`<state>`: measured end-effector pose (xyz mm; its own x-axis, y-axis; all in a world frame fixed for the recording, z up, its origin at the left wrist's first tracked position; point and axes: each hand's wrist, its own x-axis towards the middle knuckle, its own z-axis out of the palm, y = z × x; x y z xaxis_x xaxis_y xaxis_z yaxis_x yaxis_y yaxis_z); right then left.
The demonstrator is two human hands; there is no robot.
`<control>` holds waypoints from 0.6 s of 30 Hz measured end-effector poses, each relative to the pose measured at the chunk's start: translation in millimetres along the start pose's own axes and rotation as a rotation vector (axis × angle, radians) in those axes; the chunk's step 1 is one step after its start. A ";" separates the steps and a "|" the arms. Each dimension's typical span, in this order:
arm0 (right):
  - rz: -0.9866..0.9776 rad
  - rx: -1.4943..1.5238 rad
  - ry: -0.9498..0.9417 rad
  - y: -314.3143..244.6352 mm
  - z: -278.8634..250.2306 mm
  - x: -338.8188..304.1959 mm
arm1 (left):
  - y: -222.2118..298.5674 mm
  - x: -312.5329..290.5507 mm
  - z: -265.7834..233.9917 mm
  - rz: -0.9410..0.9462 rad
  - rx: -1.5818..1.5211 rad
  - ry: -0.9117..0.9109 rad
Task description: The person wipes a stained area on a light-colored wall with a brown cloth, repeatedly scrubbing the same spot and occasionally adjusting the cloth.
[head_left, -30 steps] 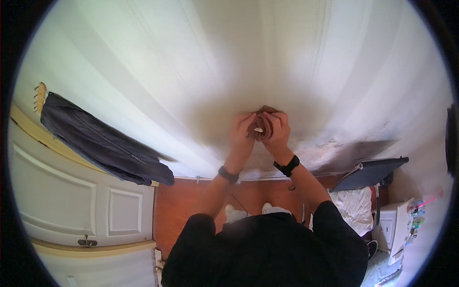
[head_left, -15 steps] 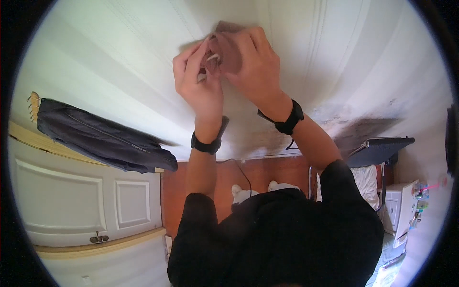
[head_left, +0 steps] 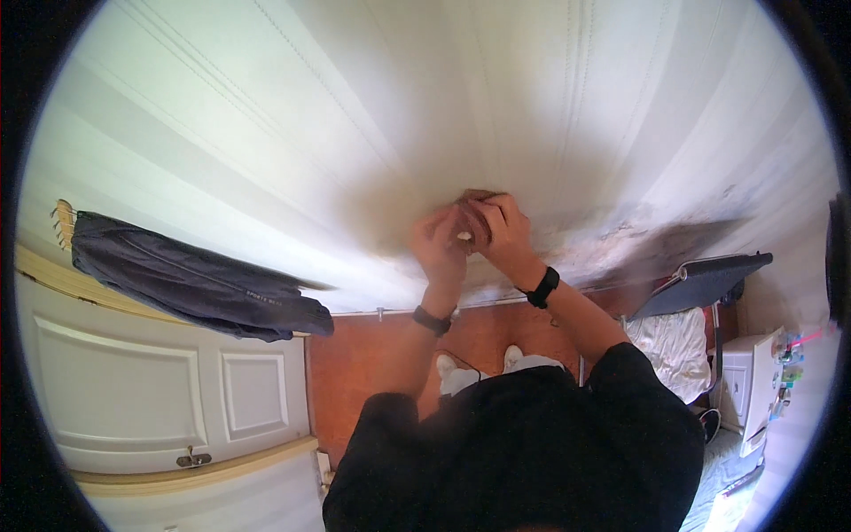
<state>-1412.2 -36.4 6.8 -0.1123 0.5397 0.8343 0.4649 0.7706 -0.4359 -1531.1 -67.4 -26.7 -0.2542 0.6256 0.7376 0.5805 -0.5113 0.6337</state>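
Note:
A mauve-brown cloth [head_left: 476, 215] is bunched between my two hands, in front of the white wall. My left hand [head_left: 437, 246] is closed on its left side, a little blurred. On the other side my right hand [head_left: 507, 232] grips it, with the fingers bent over the top. A small white bit [head_left: 464, 237] shows in the fold between the hands; I cannot make out what it is. Both wrists wear black bands.
A dark garment [head_left: 195, 275] hangs from a wooden hook rack [head_left: 64, 222] at the left, above a white door [head_left: 160, 390]. A black folding chair [head_left: 700, 282] with pale cloth stands at the right, by a white cabinet [head_left: 740, 381]. The lower wall is stained.
Both hands, still on the cloth, have come down from high on the wall, closer to my body and slightly rightward. The view has shifted a little.

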 end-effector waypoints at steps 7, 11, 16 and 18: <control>-0.045 -0.030 0.056 7.0 -5.7 -2.3 | 12.7 5.1 3.3 0.079 0.118 -0.049; 0.056 -0.087 -0.068 5.8 -17.8 4.7 | 31.5 23.2 5.3 0.108 -0.003 -0.059; -0.146 -0.144 0.184 3.2 -56.4 64.0 | 77.2 69.6 24.5 0.070 -0.105 -0.050; -0.114 -0.113 0.183 -3.2 -72.5 83.9 | 95.7 92.2 24.7 0.193 -0.088 -0.033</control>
<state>-1359.5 -18.2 102.7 -0.0133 0.3729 0.9278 0.5547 0.7747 -0.3034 -1479.9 -44.2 96.1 -0.1184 0.5290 0.8403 0.5458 -0.6723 0.5001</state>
